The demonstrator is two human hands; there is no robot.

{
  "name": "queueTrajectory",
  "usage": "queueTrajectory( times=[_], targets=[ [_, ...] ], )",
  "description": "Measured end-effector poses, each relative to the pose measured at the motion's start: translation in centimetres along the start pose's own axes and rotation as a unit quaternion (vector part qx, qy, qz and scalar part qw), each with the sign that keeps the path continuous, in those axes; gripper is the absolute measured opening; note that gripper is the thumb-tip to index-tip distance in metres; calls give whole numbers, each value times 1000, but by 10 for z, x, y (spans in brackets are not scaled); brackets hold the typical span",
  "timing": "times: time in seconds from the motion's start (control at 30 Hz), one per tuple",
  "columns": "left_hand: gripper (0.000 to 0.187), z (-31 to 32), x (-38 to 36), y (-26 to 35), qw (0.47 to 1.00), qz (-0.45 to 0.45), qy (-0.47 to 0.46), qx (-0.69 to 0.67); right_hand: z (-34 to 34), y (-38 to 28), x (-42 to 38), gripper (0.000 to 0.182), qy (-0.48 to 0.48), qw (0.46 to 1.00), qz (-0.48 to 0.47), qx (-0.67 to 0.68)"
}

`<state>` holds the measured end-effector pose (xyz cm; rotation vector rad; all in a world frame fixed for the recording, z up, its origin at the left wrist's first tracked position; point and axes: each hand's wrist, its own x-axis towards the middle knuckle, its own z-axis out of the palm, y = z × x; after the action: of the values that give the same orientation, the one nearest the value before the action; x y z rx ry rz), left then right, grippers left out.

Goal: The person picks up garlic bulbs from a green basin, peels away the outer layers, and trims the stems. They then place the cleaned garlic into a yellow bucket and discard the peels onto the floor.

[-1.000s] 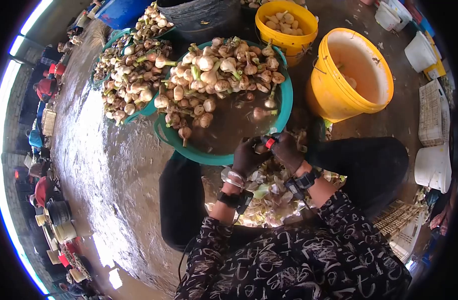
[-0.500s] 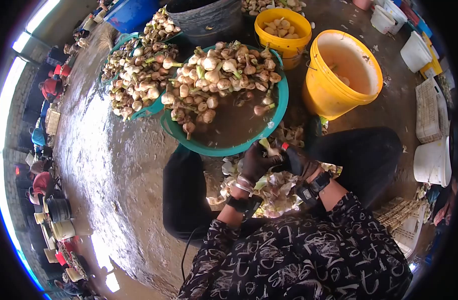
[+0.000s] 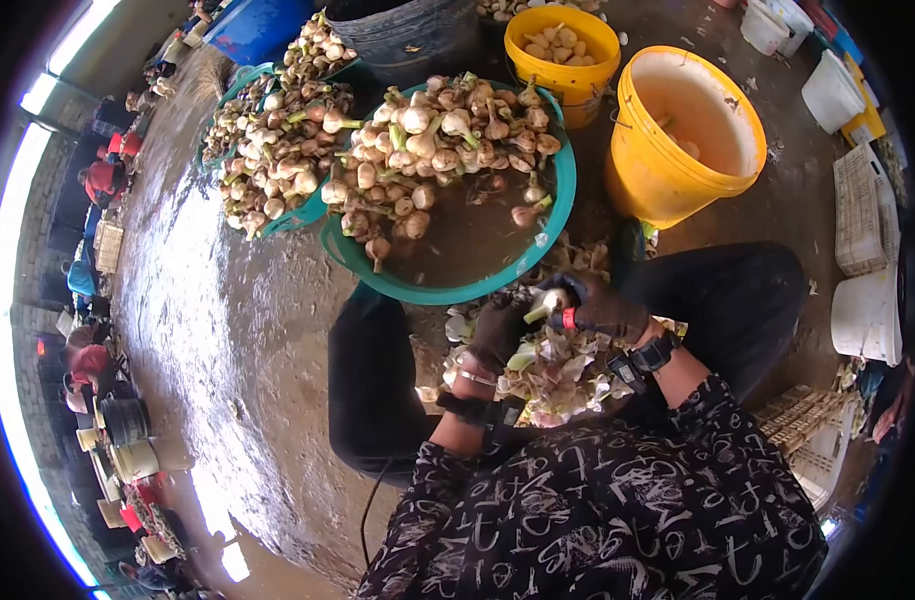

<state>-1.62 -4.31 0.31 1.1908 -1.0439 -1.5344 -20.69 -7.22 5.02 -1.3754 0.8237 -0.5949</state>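
Note:
Between both gloved hands is a pale garlic bulb (image 3: 548, 303) with a greenish stem. My left hand (image 3: 500, 328) is closed round its stem side. On the other side my right hand (image 3: 603, 308), with a red band on a finger, is closed against the bulb; its fingertips are partly hidden. Below the hands lies a heap of garlic skins (image 3: 563, 378). Just beyond them stands a round green tub (image 3: 448, 296) with garlic bulbs (image 3: 418, 120) and brown water.
A second green tub (image 3: 303, 217) heaped with garlic stands left. Behind are a black tub (image 3: 408, 45) and a small yellow bucket (image 3: 581, 100) of peeled garlic. A larger yellow bucket (image 3: 658, 180) stands right, with white crates (image 3: 863, 215) farther off. Several people sit far left.
The bulb between my hands shows more clearly now. My right hand has turned and risen slightly over it, and my left hand has shifted a little downward.

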Motion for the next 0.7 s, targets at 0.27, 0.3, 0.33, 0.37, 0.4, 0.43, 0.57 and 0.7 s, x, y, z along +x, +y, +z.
queueTrajectory(
  times=[0.27,0.3,0.33,0.37,0.4,0.43,0.57,0.7],
  targets=[
    [17,-7,-19,5,986,60,-1,155,16,50,16,24,133,914,29,383],
    [16,-10,-25,11,984,46,-29,168,13,64,17,22,119,877,36,464],
    [16,-8,-31,12,984,45,-30,169,11,73,17,22,121,876,36,465],
    [16,-4,-37,14,981,18,-118,151,8,82,17,23,180,963,-85,181],
    [16,0,-40,21,970,-9,-204,130,7,85,19,23,220,947,-197,-123],
    [18,14,-46,64,921,70,-285,257,15,80,20,23,197,965,-161,61],
    [19,22,-37,38,939,80,-54,331,11,65,21,24,155,975,-149,52],
    [20,11,-10,44,965,98,91,228,14,75,27,23,144,948,-11,285]
  ],
)
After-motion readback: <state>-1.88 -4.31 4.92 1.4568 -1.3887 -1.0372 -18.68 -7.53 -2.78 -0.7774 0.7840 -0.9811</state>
